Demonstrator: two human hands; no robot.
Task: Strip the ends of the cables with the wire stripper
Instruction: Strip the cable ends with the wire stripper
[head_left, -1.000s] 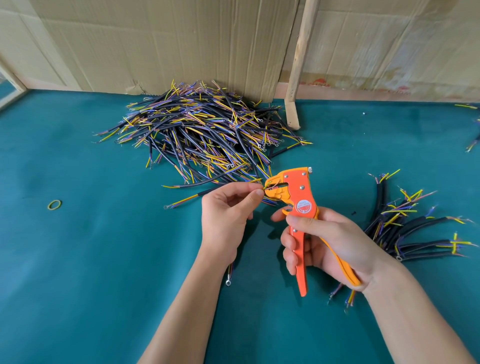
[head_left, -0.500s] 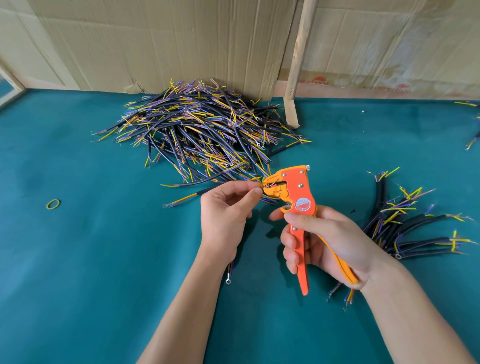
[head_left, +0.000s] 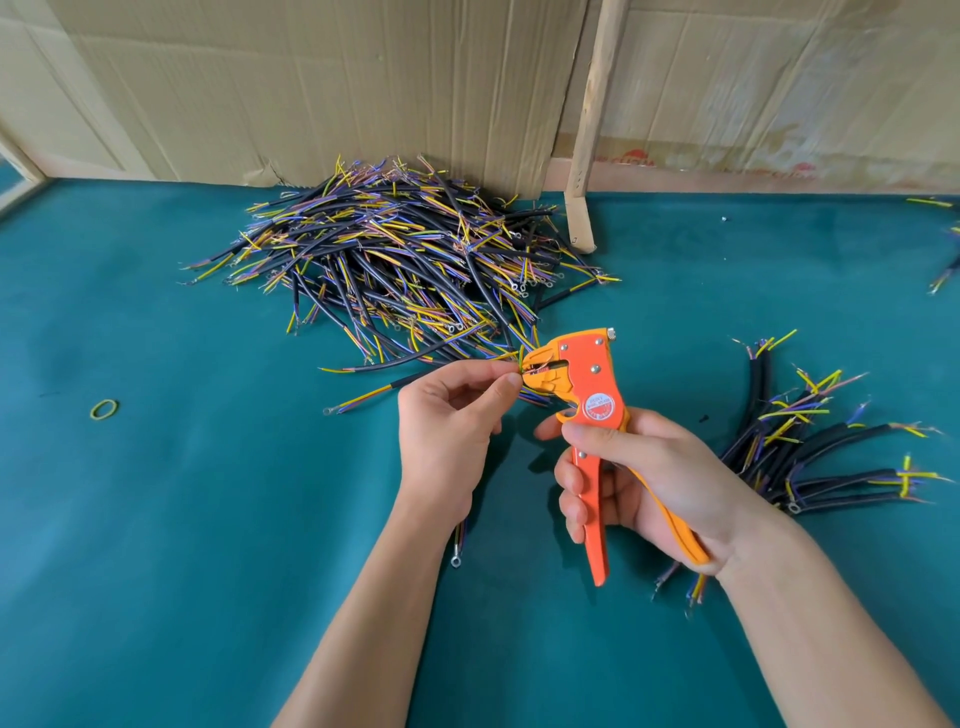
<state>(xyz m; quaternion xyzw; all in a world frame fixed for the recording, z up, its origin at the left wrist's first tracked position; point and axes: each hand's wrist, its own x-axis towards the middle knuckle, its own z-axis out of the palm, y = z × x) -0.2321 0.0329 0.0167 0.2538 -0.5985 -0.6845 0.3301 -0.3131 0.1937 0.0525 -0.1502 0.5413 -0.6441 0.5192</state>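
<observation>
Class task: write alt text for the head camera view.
A left hand feeds a wire into an orange wire stripper gripped by the right hand, above a green table with a large cable pile behind.

Two bare forearms come up from the bottom edge, no sleeves on either, nothing worn at the wrists. The left hand carries no ring or glove, and its short, plain thumbnail shows. The right hand is equally bare, fingernails trimmed short and unpainted.
</observation>
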